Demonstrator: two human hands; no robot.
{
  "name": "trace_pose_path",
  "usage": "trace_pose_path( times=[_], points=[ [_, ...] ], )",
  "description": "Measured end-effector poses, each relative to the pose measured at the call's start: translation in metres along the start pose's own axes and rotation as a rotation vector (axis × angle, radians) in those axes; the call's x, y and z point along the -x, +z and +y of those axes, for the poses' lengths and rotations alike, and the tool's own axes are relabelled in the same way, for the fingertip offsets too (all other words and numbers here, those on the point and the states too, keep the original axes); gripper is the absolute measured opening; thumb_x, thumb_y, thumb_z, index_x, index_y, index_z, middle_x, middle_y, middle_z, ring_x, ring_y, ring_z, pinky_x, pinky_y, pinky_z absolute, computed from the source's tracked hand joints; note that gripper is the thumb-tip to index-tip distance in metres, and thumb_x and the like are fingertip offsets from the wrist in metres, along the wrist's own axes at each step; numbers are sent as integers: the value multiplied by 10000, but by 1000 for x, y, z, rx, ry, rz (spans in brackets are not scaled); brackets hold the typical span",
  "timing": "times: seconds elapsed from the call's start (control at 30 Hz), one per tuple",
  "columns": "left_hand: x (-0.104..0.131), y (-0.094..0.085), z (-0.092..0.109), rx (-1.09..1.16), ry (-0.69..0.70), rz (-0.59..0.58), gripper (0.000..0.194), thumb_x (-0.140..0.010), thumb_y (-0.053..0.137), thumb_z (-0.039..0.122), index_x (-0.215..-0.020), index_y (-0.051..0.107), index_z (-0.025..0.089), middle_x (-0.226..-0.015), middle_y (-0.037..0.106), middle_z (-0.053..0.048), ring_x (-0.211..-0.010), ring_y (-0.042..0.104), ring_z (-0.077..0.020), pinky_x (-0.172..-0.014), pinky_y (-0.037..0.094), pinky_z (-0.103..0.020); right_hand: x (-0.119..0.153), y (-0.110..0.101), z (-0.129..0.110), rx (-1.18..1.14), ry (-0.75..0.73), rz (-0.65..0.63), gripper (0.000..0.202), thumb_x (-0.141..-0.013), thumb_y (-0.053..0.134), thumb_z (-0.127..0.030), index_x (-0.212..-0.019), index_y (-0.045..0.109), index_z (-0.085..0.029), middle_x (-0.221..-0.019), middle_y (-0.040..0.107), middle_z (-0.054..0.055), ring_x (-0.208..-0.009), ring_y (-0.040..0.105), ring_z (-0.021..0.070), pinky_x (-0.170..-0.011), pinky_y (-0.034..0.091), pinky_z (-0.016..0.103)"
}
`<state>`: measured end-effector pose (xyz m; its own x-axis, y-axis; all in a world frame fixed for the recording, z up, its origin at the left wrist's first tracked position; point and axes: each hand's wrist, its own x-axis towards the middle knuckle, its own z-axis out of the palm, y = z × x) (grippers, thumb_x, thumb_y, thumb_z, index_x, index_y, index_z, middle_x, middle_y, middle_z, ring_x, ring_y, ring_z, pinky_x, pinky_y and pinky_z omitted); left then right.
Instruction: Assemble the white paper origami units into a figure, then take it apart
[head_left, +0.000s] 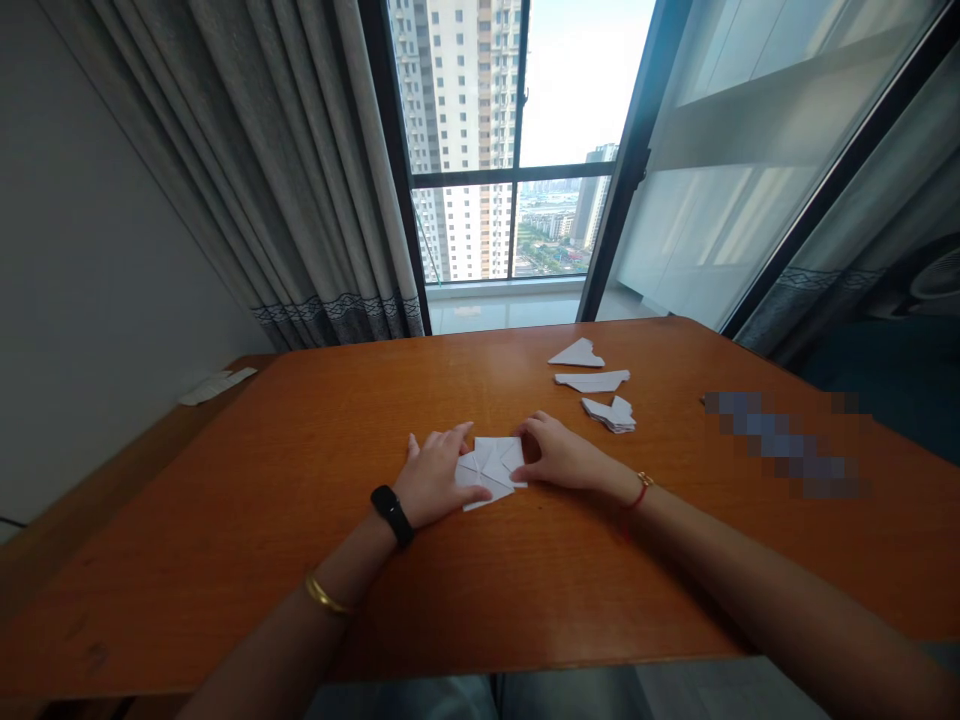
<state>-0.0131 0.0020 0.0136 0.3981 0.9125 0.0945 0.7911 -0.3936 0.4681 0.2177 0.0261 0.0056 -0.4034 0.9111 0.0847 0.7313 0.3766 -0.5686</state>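
A folded white paper (491, 468) with crease lines lies on the brown table (247, 520) between my hands. My left hand (437, 475) rests over its left side, thumb on the paper's lower part and the other fingers apart along the upper left edge. At the right edge, my right hand (553, 455) pinches the paper between thumb and fingers. Behind my right hand are three more white paper pieces: a pointed one (579, 353) at the back, a long flat one (592, 381) in the middle, and a layered folded one (611, 414) nearest.
A blurred, pixelated object (784, 440) lies on the table at the right. Some white paper (217, 386) is on a ledge at the far left. Beyond the table are a window and grey curtains (300, 200).
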Motion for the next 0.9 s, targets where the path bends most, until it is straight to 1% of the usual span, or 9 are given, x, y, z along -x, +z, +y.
trace_pose_path(
  times=[0.07,0.13,0.27,0.4,0.5,0.57,0.7,0.8,0.9],
  points=[
    [-1,-1,0,18,-3,2,870,-570,786,479,-1311,406,225,-1135,586,-89,-1090,499,-316,-1016,183,-637,-3,2,6,-111,40,-1,412,-599,764,-294,-939,570,-164,-891,605,48,-763,558,173,-673,442,282],
    [-3,0,-1,88,19,1,850,-549,811,413,-1281,437,193,-1127,572,-98,-1063,510,-294,-992,305,-533,-6,3,13,-238,67,-12,292,-658,695,-222,-902,546,-164,-795,608,10,-677,553,138,-606,430,248],
    [-5,2,-5,260,37,0,846,-548,814,281,-1293,430,173,-1066,564,-77,-971,545,-233,-880,423,-373,-11,0,17,-334,113,21,143,-722,591,-155,-861,554,-147,-759,604,7,-666,555,121,-608,430,234],
    [-6,4,-8,346,39,35,806,-562,790,200,-1290,443,215,-992,561,-29,-884,557,-193,-810,441,-334,-9,-1,11,-220,145,68,241,-759,619,-295,-942,577,-144,-840,616,42,-733,561,150,-651,428,261],
    [-7,6,-8,542,0,33,708,-614,733,156,-1258,444,214,-931,547,-8,-775,559,-144,-707,457,-283,-5,2,4,-41,80,47,378,-648,733,-397,-909,600,-158,-915,602,73,-795,546,187,-695,419,293],
    [-9,7,-7,747,-42,38,649,-636,706,149,-1221,431,199,-889,524,5,-724,557,-117,-653,461,-251,-3,4,1,-3,68,51,402,-590,771,-365,-886,585,-166,-935,594,73,-802,539,193,-694,415,298],
    [-12,7,-3,1009,-66,64,605,-619,723,148,-1147,433,187,-842,494,28,-736,566,-98,-662,469,-224,-4,10,0,-205,81,28,306,-640,701,-219,-890,530,-177,-781,591,6,-670,531,144,-580,403,249],
    [-12,8,-4,1002,-35,92,535,-627,724,155,-1098,473,185,-850,506,21,-746,568,-104,-666,472,-229,-5,12,-2,-363,11,55,245,-681,622,-142,-905,527,-174,-718,566,-23,-617,513,116,-550,400,223],
    [-11,9,-5,789,-1,156,353,-674,692,169,-1000,557,179,-879,533,-4,-725,553,-112,-631,462,-234,-5,12,-7,-444,-61,69,204,-724,582,-148,-925,549,-167,-708,560,-26,-593,497,102,-544,400,214]
  ],
)
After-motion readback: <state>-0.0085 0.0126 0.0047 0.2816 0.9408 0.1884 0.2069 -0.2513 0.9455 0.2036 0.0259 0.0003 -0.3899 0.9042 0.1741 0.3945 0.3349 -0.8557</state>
